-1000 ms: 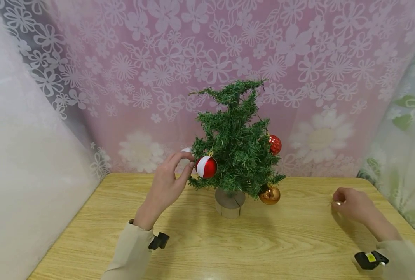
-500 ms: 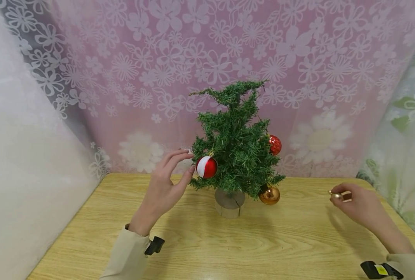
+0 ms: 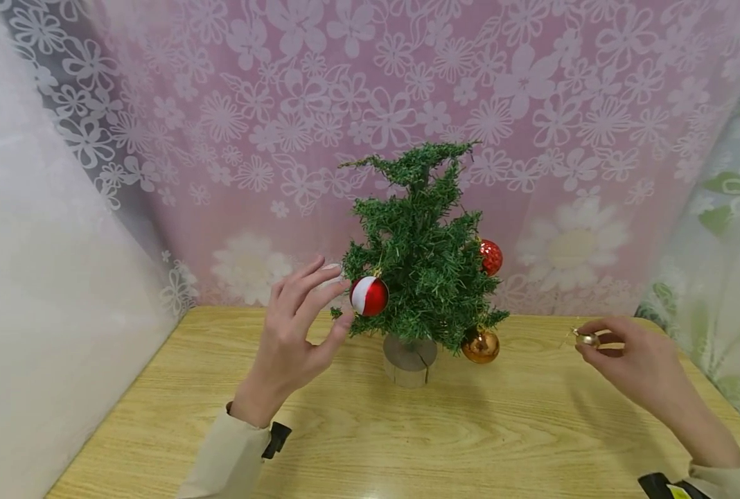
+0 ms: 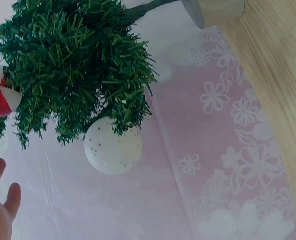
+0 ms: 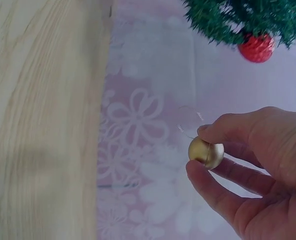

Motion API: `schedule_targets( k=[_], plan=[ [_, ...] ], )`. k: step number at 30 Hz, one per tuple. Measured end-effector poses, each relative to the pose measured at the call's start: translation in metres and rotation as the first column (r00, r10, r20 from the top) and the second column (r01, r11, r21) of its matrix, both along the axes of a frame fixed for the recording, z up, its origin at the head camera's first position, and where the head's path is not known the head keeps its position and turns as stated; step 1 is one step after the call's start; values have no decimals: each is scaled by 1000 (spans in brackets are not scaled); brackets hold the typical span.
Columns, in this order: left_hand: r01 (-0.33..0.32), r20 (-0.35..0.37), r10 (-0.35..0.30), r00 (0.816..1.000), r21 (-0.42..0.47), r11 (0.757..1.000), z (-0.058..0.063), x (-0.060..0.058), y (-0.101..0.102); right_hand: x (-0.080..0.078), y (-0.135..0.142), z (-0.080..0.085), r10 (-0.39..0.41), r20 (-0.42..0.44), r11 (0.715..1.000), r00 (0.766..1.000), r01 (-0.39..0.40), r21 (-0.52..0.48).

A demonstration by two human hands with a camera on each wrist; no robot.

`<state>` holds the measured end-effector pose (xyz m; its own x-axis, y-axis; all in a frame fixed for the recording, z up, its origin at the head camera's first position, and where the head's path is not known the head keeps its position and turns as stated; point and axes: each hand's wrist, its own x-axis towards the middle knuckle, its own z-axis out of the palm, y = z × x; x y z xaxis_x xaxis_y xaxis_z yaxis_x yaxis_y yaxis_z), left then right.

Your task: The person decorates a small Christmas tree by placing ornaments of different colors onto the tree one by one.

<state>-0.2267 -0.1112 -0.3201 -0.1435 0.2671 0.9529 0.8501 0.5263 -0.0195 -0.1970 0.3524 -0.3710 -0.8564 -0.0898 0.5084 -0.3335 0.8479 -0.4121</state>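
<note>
A small artificial Christmas tree stands in the middle of the table on a round wooden base. Beside its left branches my left hand has its fingers spread, close to a red-and-white bauble and holding nothing. A white speckled bauble hangs from the tree in the left wrist view, mostly hidden behind that hand in the head view. Off to the tree's right, my right hand pinches a small gold bauble between thumb and fingertips. Its thin hanging loop sticks out toward the tree.
On the tree's right side hang a red bauble and a copper-coloured bauble. The wood-grain table reaches back to a pink flowered curtain. A pale curtain closes off the left.
My left hand has drawn slightly back from the red-and-white bauble and spread its fingers. The right hand has lifted the gold bauble and moved it left, toward the tree.
</note>
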Motion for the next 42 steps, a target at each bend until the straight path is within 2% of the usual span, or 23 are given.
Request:
schedule_targets(
  k=[7,15,24,32,36,42],
  plan=[
    [37,-80,-40,996,-36,999,2,8,13,9,-20,6,66,-75,996,995,-70,-55],
    [83,-107,-90,990,-64,994,5,16,25,15,-31,9,82,-111,994,990,-89,-63],
    [119,-129,-124,984,-42,992,5,21,31,27,-44,18,121,-151,987,981,-135,-89],
    [128,-176,-134,975,-50,991,8,24,36,37,-56,28,171,-216,975,961,-197,-104],
    [126,-214,-138,967,-71,990,9,25,39,42,-62,33,174,-250,976,952,-201,-84],
    [97,-269,-125,955,-116,989,7,27,47,48,-71,41,219,-288,969,932,-243,-51]
  ],
)
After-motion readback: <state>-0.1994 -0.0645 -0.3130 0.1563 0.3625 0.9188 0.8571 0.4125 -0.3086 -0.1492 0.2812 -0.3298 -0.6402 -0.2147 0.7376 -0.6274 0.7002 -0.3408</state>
